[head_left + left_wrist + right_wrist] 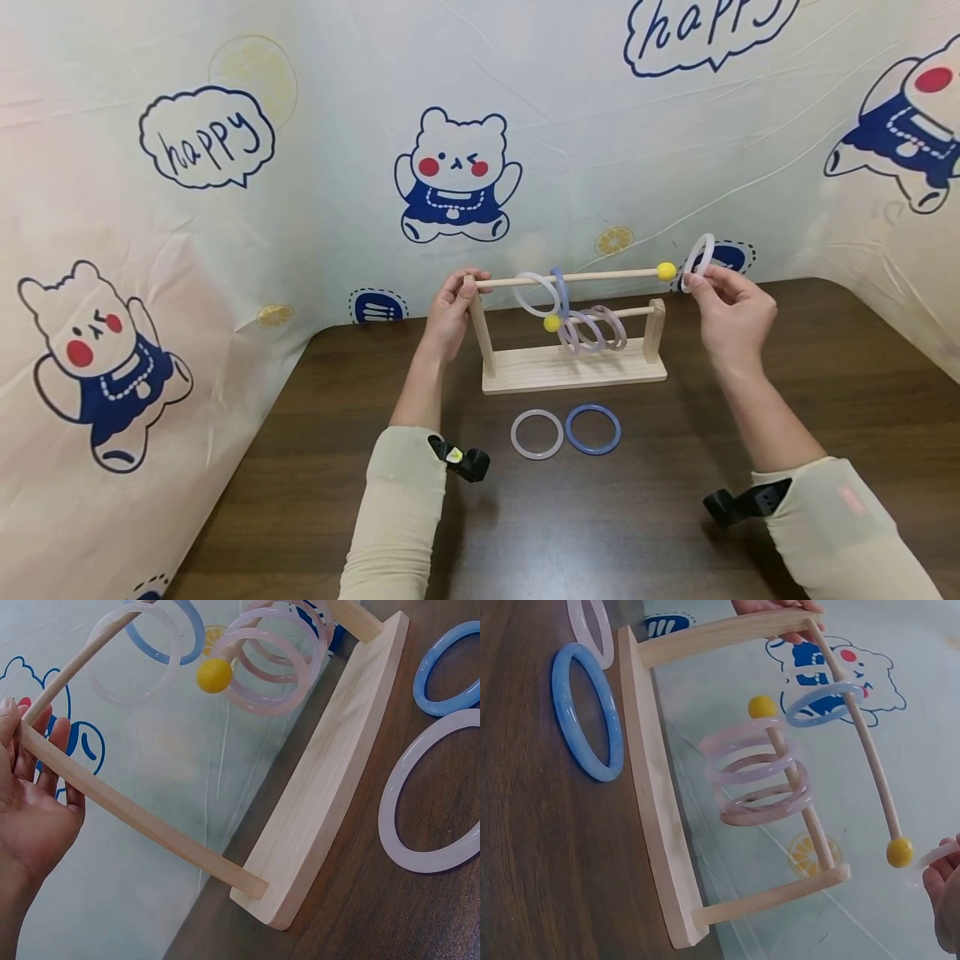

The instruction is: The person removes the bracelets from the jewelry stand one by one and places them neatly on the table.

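A wooden rack (525, 382) with two horizontal rods stands on the table. My left hand (450, 310) holds the top of its left post (135, 806), thumb in front and fingers behind. From there the upper rod (611, 275) runs right to a yellow ball end (666, 272). A whitish ring (537, 313) and a blue ring (564, 296) hang on this rod. Several pale pink and purple rings (757, 817) circle the lower rod (817, 836). Just right of the upper yellow ball, my right hand (738, 315) pinches a white ring (710, 247) between thumb and fingers.
Two loose rings, one pale (514, 433) and one blue (592, 452), lie side by side on the brown table (570, 533) in front of the rack. A printed cloth (337, 208) hangs behind the table and along its left side.
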The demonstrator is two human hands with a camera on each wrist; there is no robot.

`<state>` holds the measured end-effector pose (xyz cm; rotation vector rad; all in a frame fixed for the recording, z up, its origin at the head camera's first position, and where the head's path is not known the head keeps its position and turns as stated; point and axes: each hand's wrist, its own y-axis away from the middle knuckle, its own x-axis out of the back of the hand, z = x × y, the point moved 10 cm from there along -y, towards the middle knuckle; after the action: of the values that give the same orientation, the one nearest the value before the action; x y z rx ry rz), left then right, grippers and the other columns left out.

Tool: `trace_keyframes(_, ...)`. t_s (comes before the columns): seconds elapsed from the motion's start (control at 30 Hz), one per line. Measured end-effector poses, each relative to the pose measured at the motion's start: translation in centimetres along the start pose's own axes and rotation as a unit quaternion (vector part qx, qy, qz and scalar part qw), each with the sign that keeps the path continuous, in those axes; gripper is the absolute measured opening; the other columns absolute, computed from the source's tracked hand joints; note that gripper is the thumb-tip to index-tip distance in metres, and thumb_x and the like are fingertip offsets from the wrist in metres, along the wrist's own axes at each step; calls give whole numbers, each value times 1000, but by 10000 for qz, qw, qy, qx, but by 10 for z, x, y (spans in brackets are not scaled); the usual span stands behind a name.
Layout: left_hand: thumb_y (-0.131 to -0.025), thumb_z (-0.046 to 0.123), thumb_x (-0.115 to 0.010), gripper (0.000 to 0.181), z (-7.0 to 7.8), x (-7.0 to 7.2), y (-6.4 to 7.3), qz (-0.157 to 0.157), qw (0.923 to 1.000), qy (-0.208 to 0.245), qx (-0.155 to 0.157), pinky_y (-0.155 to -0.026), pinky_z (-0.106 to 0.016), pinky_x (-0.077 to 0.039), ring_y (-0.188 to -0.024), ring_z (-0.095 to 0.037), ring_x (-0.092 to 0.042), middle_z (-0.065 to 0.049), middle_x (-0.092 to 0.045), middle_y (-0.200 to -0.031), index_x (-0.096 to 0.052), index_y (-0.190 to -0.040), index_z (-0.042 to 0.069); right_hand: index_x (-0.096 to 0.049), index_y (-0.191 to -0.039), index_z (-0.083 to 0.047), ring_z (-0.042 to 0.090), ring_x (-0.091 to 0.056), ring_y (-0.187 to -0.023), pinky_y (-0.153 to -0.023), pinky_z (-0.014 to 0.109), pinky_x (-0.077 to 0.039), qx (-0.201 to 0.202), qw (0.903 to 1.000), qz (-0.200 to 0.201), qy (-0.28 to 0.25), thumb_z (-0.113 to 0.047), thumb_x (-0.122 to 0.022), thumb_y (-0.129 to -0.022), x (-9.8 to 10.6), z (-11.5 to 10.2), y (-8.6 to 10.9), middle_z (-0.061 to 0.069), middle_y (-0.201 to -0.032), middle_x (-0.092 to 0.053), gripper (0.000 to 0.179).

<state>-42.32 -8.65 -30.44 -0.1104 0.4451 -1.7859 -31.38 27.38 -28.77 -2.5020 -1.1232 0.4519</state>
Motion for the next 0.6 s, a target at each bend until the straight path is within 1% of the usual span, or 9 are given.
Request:
trace_keyframes(0.07,-97,15,-45,13,0,0,0,-4,10000,10,-4,-88,-29,-34,-92,-12,-57,8,-63,-103,-57,-101,19,-71,-90,2,2,-59,-69,-63,12,-44,-20,10000,11,-72,-4,-74,-77,2,1,-1,-11,-77,-65,15)
trace_keyframes(0.17,-97,16,-45,13,1,0,0,-11,10000,54,-5,-88,-29,-34,-92,-12,-57,8,-63,-103,-57,-101,19,-71,-90,2,3,-61,-71,-65,13,-45,21,9996,-70,-277,-3,-73,-78,2,0,-2,-10,-77,-67,13)
trace_keyframes(0.3,-97,15,-45,13,0,0,0,-30,9999,114,16,-93,-37,-32,-92,-13,-57,7,-63,-103,-57,-102,17,-70,-91,3,6,-64,-74,-69,14,-46,133,9969,-259,-737,-1,-70,-80,0,-6,-2,-7,-77,-69,11)
trace_keyframes(0.4,-97,16,-45,12,0,0,0,-34,9999,149,24,-94,-39,-31,-93,-13,-56,6,-63,-103,-56,-103,16,-70,-91,3,10,-64,-75,-71,15,-47,128,9930,-408,-1098,1,-69,-81,-2,-9,-1,-2,-77,-69,11)
trace_keyframes(0.6,-97,16,-45,12,0,0,0,-18,9998,178,35,-89,-31,-34,-92,-13,-57,6,-63,-102,-56,-103,15,-69,-91,5,13,-64,-73,-69,18,-49,-22,9814,-562,-1835,3,-68,-81,-5,-10,-2,6,-77,-69,10)
